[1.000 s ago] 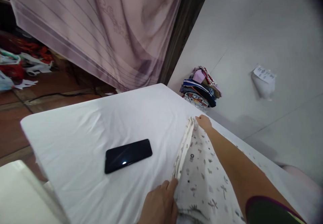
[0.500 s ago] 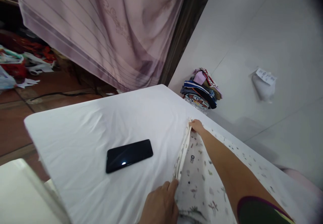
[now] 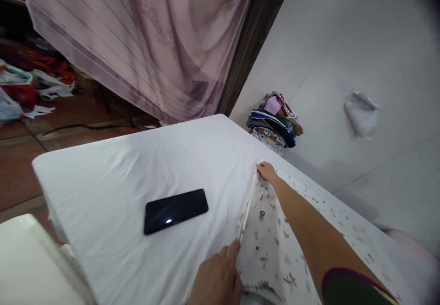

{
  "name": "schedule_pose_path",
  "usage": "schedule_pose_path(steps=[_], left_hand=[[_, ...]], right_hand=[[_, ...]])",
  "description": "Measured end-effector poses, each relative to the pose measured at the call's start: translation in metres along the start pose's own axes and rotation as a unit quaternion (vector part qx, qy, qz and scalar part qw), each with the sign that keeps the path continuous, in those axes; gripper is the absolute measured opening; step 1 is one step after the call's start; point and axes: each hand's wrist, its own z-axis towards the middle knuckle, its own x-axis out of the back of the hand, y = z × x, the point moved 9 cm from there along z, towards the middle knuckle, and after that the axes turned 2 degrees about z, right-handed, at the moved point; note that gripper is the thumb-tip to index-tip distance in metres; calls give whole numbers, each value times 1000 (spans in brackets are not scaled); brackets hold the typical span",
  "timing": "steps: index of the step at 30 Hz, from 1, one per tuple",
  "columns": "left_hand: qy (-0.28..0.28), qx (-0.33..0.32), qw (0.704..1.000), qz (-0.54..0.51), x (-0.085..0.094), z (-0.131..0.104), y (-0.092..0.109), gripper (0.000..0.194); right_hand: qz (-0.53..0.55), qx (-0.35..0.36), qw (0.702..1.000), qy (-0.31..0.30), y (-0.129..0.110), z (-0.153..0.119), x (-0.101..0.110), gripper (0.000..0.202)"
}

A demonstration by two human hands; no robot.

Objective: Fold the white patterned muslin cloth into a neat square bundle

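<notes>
A white cloth printed with small plants and figures (image 3: 263, 245) lies along the right part of a white-covered table (image 3: 120, 172). Its folded edge runs between my two hands. At the far end, my right hand (image 3: 267, 171) pinches the edge close to the table surface. Nearer to me, my left hand (image 3: 218, 275) is closed on the same edge, its fingertips partly hidden. The edge is pulled fairly straight. A black phone (image 3: 176, 211) lies face up on the white cover, left of the cloth and apart from both hands.
A stack of folded clothes (image 3: 275, 122) stands past the table's far right edge, with a pale packet (image 3: 360, 115) farther right. A pink curtain (image 3: 178, 44) hangs behind the table. A cream-coloured object (image 3: 37, 264) is at the lower left. A black cable (image 3: 85, 127) crosses the tiled floor.
Both hands have shifted very slightly left with the cloth's edge, which looks narrower and closer to the table. Both keep their hold. The phone stays in place.
</notes>
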Motion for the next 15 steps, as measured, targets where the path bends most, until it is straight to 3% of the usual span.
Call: schedule_pose_path(steps=[3,7,15], left_hand=[[18,-1,1000,-4,1,-2,-1,54],[53,-4,999,0,6,-6,0,51],[92,2,995,24,11,-7,-3,48]], right_hand=[[-17,38,999,5,-8,-2,3,13],[-14,74,997,24,-16,-27,8,27],[-5,234,972,28,-37,-154,0,27]])
